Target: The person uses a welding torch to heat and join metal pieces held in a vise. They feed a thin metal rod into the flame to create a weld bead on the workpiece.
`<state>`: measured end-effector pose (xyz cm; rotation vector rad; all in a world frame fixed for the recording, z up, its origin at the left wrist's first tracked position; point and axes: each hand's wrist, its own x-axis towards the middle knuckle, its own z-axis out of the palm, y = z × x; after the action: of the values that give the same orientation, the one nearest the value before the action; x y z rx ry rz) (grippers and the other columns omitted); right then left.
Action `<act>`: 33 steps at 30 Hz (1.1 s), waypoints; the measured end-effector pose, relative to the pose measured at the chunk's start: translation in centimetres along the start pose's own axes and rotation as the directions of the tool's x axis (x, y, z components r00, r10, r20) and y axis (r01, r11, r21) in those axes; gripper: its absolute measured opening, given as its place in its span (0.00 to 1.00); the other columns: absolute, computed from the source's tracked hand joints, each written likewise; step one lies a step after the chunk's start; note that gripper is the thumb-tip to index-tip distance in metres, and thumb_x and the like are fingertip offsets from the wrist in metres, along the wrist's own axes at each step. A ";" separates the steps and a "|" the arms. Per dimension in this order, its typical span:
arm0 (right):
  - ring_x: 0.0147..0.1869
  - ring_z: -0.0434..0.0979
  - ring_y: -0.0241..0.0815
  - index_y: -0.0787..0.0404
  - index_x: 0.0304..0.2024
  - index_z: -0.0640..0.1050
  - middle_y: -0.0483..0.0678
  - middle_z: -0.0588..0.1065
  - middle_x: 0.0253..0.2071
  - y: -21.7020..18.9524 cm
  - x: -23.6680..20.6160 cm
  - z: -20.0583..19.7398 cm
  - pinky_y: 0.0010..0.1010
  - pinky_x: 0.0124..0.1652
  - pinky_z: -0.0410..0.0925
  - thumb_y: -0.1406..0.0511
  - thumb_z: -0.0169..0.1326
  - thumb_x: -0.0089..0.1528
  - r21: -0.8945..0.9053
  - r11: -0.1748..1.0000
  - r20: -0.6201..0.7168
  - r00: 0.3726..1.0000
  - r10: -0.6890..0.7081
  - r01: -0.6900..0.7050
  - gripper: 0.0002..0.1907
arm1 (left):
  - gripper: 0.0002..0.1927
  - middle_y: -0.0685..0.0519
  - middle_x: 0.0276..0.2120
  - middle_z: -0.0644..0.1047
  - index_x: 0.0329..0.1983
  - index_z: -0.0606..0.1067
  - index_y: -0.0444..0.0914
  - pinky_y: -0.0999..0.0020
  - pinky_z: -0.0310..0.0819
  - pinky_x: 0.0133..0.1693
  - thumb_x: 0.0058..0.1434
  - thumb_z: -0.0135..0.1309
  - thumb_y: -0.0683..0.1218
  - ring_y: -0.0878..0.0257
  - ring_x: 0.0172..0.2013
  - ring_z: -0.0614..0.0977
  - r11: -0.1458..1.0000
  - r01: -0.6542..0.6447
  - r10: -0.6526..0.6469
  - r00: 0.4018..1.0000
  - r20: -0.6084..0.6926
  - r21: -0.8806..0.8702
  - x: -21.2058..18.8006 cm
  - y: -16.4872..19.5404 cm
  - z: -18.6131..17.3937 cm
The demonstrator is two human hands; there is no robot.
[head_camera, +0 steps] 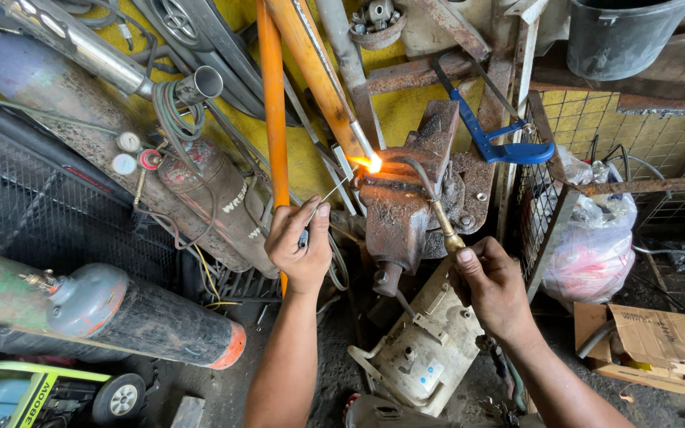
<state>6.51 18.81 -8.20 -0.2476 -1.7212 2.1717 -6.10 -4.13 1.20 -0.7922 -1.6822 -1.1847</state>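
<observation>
Orange pipe [319, 75] is the workpiece: it slants down from the top of the view and its lower end, a bare metal tube, rests at the rusty bench vise [406, 198], where a bright flame [373, 162] plays on the joint. The right hand [491, 285] is closed around the brass neck of the gas torch [444, 226], thumb along the top, its curved tip bent over the vise toward the hot spot. The left hand [301, 242] pinches a thin filler rod [331, 192] between thumb and fingers, the rod's far end lying just beside the flame. Judgement: good practice here is to hold the flame steady on the joint until the metal glows evenly, and to feed the rod into the heated metal, not into the flame itself. The rod hand appears unsupported; a braced forearm would steady it. Gas cylinders [144, 317] with hoses and gauges lie near on the left, so the flame direction deserves care.
</observation>
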 end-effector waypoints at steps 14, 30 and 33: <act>0.26 0.66 0.32 0.63 0.38 0.68 0.44 0.69 0.26 -1.0 -2.1 0.9 0.25 0.24 0.62 0.60 0.51 0.68 -0.037 0.999 -0.083 0.997 0.006 -0.009 0.13 | 0.06 0.56 0.35 0.79 0.40 0.80 0.32 0.76 0.71 0.38 0.67 0.62 0.41 0.72 0.35 0.76 0.770 0.432 -0.548 0.825 -0.139 -0.470 -0.6 -9.2 1.4; 0.31 0.74 0.42 0.71 0.55 0.72 0.53 0.73 0.35 -5.7 -3.1 -3.7 0.31 0.29 0.68 0.62 0.45 0.76 -0.236 0.970 -0.376 0.926 -0.031 -0.063 0.16 | 0.11 0.55 0.25 0.81 0.34 0.83 0.33 0.74 0.70 0.32 0.61 0.66 0.47 0.71 0.27 0.76 0.533 0.728 -0.790 0.611 0.056 -0.432 -1.2 -13.8 8.4; 0.29 0.74 0.43 0.71 0.58 0.74 0.54 0.74 0.35 -5.9 -3.7 -2.8 0.32 0.25 0.64 0.61 0.45 0.79 -0.389 0.921 -0.415 0.899 -0.137 -0.039 0.18 | 0.11 0.56 0.25 0.83 0.34 0.83 0.34 0.75 0.72 0.31 0.60 0.65 0.47 0.72 0.26 0.79 0.526 0.743 -0.769 0.624 0.143 -0.413 -1.7 -14.5 8.8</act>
<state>11.92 21.06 -3.49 -0.7249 -1.8370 1.5554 -20.73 -0.67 -6.76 -0.2088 -1.7781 -2.2450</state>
